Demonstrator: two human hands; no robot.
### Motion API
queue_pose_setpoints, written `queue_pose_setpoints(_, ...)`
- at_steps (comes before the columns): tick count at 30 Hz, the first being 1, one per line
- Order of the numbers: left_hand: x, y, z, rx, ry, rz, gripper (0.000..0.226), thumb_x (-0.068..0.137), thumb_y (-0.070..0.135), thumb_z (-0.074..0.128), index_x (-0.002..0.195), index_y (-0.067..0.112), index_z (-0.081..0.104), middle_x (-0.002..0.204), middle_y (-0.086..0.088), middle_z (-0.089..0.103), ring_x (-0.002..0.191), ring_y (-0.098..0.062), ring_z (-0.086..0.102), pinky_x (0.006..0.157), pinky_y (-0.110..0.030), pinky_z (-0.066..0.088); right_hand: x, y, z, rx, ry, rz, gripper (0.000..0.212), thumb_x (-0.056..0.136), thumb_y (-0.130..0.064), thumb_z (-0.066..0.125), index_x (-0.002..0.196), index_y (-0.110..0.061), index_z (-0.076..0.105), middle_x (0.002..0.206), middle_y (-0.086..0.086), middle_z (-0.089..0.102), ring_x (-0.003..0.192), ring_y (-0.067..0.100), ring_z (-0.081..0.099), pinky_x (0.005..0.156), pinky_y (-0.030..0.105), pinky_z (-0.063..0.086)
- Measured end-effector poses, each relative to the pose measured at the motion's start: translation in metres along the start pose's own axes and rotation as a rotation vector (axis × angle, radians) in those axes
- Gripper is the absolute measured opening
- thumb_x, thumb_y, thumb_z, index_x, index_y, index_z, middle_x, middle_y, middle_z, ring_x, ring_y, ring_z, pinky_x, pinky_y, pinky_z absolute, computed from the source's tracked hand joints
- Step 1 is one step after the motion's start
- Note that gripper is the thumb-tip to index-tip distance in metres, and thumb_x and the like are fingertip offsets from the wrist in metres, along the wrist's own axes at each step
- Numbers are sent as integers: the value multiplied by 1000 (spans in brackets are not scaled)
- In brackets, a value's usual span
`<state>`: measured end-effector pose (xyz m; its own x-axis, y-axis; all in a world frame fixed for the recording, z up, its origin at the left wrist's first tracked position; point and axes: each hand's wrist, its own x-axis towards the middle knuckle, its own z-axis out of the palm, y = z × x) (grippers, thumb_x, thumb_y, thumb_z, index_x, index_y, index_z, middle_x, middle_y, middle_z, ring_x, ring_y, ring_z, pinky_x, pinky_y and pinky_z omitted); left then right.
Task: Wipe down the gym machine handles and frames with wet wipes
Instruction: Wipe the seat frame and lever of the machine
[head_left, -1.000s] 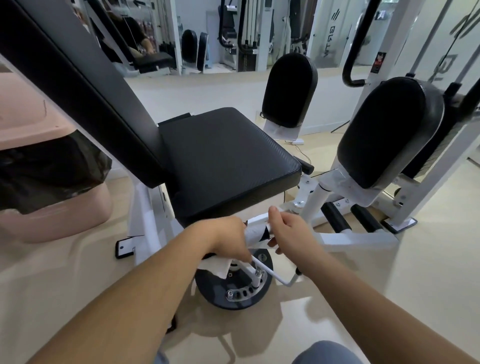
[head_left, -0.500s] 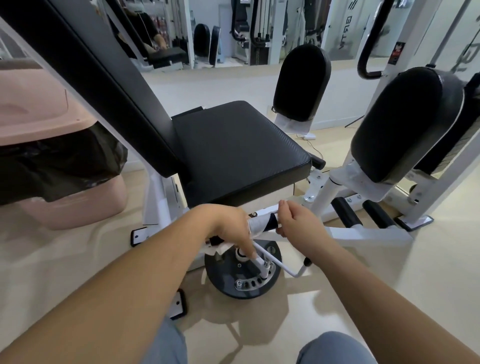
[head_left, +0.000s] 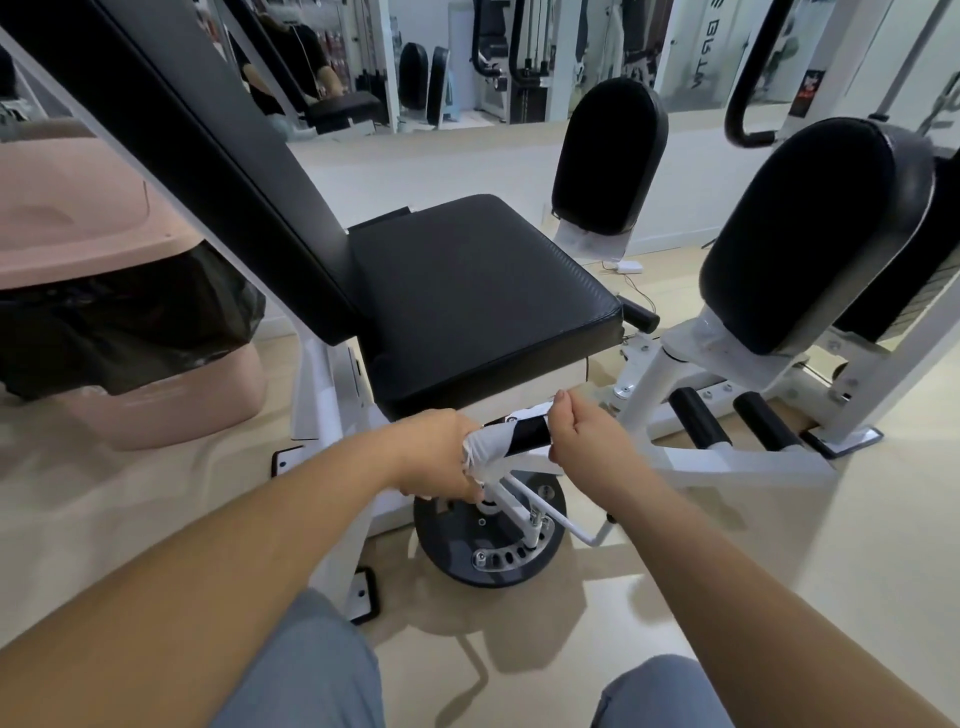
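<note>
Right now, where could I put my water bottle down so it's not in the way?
On the bare floor right of the white frame bar, or on the black seat. It is crowded under the seat, where both hands work round the handle above the black disc.

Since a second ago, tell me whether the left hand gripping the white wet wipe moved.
Yes: left hand with the white wet wipe slid left along the black handle grip, uncovering more.

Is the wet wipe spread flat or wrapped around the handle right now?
Wrapped. The wet wipe is bunched around the black handle, gripped by the left hand; the right hand holds the other end.
</note>
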<state>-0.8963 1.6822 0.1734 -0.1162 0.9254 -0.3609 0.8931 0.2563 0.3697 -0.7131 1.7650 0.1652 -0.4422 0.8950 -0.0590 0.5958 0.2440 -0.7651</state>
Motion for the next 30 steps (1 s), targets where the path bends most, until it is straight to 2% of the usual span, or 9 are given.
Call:
queue_pose_setpoints(4,-1,8,-4,-2,-27,-76,25,84,32,80,84,22,57,78,-2,65,63,-17,60,56,-31,50,2,-3,3,-39,-13,8,40,110,-30,23,97,-5,50,88,20,67,85,36,65,80,52,54)
queue_pose_setpoints(7,-12,12,32,340,519,-105,14,91,21,64,95,26,52,82,4,60,69,-18,55,60,-31,40,0,-3,1,-26,-15,21,41,111,-32,22,97,-5,50,88,21,67,83,35,65,78,50,54)
queue_pose_setpoints(10,-15,12,58,401,720,-141,24,90,24,68,106,28,51,87,7,59,74,-17,54,66,-31,42,-2,-3,2,47,-7,90,23,109,-17,31,100,-4,47,93,22,63,82,35,64,75,50,54)
queue_pose_setpoints(12,-16,10,56,362,704,-114,29,90,41,67,108,28,48,93,8,60,77,-15,53,68,-30,43,1,0,4,47,-53,159,11,105,-3,42,115,-4,46,105,17,60,84,27,63,75,42,56)
queue_pose_setpoints(15,-23,7,43,301,578,24,37,100,67,35,106,30,41,94,12,51,80,-13,49,68,-30,40,-3,1,2,58,-56,72,22,109,-16,39,125,-4,48,107,13,62,87,26,64,79,39,57)
queue_pose_setpoints(18,-26,17,36,295,509,97,42,104,62,23,114,28,45,100,12,51,87,-13,52,73,-31,46,-5,-3,-3,127,-104,50,36,111,-31,26,109,-9,54,99,17,69,92,34,68,86,49,56)
queue_pose_setpoints(21,-14,44,38,327,551,85,44,105,60,19,112,28,47,103,7,59,89,-15,58,79,-37,53,-8,4,-14,231,-146,105,40,111,-46,29,112,-15,54,101,14,71,96,28,70,77,39,55)
queue_pose_setpoints(26,34,89,10,48,263,-60,70,106,59,11,122,17,65,110,-7,69,93,-24,62,91,-42,51,-17,29,-32,405,70,225,32,111,-33,35,110,-13,61,91,13,72,84,25,68,70,36,54)
queue_pose_setpoints(30,44,101,-3,-85,122,-82,63,110,48,15,145,13,53,133,-13,63,111,-29,60,95,-39,44,-21,30,-25,446,57,250,30,110,-34,39,107,-13,59,91,15,72,78,22,67,69,38,54)
